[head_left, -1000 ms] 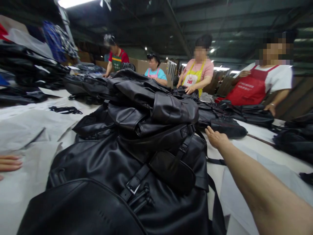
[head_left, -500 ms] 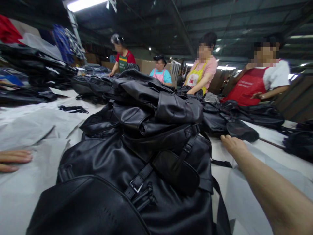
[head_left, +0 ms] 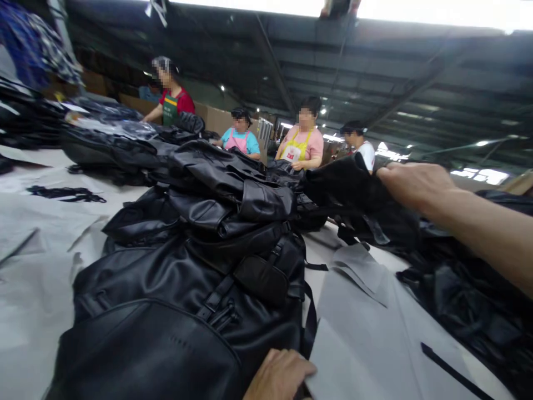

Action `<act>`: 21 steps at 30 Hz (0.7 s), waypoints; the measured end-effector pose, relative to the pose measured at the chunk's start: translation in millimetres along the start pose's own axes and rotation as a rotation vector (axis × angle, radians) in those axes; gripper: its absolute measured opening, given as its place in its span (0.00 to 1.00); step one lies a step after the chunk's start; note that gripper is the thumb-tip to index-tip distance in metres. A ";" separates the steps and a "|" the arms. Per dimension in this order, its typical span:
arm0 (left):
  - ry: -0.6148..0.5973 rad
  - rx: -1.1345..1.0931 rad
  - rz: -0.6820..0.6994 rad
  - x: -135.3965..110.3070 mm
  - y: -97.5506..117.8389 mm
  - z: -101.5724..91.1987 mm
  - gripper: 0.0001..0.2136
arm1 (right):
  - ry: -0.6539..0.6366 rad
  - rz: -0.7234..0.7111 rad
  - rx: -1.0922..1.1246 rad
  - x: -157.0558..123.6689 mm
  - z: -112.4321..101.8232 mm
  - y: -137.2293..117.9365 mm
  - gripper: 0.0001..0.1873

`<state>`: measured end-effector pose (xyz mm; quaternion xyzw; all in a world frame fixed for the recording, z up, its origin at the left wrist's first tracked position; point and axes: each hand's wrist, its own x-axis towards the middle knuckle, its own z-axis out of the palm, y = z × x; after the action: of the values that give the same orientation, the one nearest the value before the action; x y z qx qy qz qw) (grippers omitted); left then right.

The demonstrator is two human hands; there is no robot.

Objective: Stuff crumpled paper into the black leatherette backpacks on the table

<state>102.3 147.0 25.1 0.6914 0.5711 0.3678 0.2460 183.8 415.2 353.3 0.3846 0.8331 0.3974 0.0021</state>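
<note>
In front of me a black leather-look backpack (head_left: 179,289) lies on the table, with buckled straps, a small side pocket and a curved front pocket. My right hand (head_left: 412,180) is raised at the right, its fingers closed on the edge of another black bag (head_left: 345,183), which hangs partly off the table. Low in the view my left hand (head_left: 281,375) is beside the backpack's right side. Its bent fingers lie over the edge of a white paper sheet (head_left: 350,361), the thumb mostly hidden beneath.
More black bags (head_left: 220,166) are piled behind the backpack. Thin black straps (head_left: 66,193) lie on paper at the left. Dark bags (head_left: 466,300) fill the right side, near a loose black strap (head_left: 453,372). Several co-workers, one in a yellow apron (head_left: 293,147), stand across the table.
My right hand has risen and taken hold of a black bag, lifting it. My left hand has crossed from the far left to the paper beside the backpack. The view has turned right.
</note>
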 end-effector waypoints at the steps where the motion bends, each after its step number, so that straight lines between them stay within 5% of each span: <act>1: 0.035 -0.024 -0.010 0.7 -0.3 1.2 0.15 | 0.002 -0.058 -0.003 -24.1 -15.4 -9.7 0.10; 4: 0.288 -0.274 -0.110 2.4 -0.1 1.4 0.17 | -0.072 -0.238 0.051 -122.4 -39.3 -47.4 0.09; 6: 0.462 -0.542 -0.237 4.0 -0.2 -2.5 0.17 | -0.212 -0.428 0.312 -190.4 -37.4 -64.1 0.13; 8: 0.542 -0.769 -0.338 5.2 -0.6 -8.9 0.21 | -0.135 -0.587 0.634 -238.3 -23.7 -64.6 0.14; 9: 0.561 -0.851 -0.369 5.4 -0.8 -12.3 0.22 | -0.088 -0.529 0.760 -250.7 -12.4 -58.7 0.14; 12: 0.601 -1.053 -0.446 4.1 -0.7 -20.8 0.26 | -0.021 0.134 0.903 -245.1 42.1 -28.4 0.22; 15: 0.598 -1.117 -0.461 2.6 0.9 -25.1 0.28 | -0.298 0.522 0.875 -212.3 121.1 -7.2 0.31; 18: 0.512 -1.165 -0.448 4.1 4.0 -27.1 0.29 | -0.436 0.679 0.947 -191.3 194.1 -19.2 0.35; 21: 0.444 -1.326 -0.426 7.6 7.1 -27.7 0.31 | -0.489 0.691 1.109 -184.6 240.4 -51.1 0.30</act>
<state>85.3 150.5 49.0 0.1801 0.3868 0.7119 0.5578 355.5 435.5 99.2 0.6504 0.7185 -0.2070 -0.1336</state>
